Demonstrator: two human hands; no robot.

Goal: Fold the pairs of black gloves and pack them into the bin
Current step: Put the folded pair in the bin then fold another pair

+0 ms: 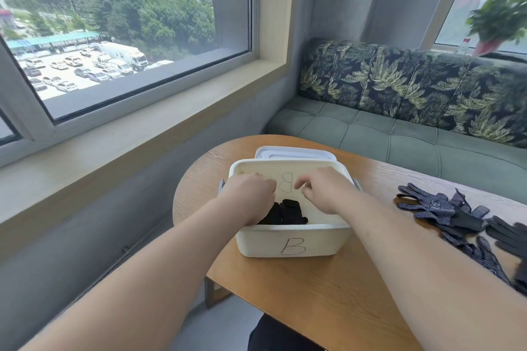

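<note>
A white bin point(293, 239) marked "B" stands on the wooden table point(328, 293). Inside it lies a folded bundle of black gloves point(288, 213), low against the near wall. Both of my hands are inside the bin's opening, above the bundle. My left hand point(251, 194) hovers at the left with its fingers loosely bent down, and its wrist covers the bundle's left edge. My right hand point(322, 189) hangs at the right with loosely curled fingers. Neither hand holds anything. Several loose black gloves point(439, 208) lie in a heap on the table to the right.
The bin's white lid point(293, 152) lies flat behind the bin. A window sill point(114, 145) runs along the left. A green sofa point(399, 134) with leaf-print cushions sits past the table's far edge. More dark gloves point(510, 234) reach the right frame edge.
</note>
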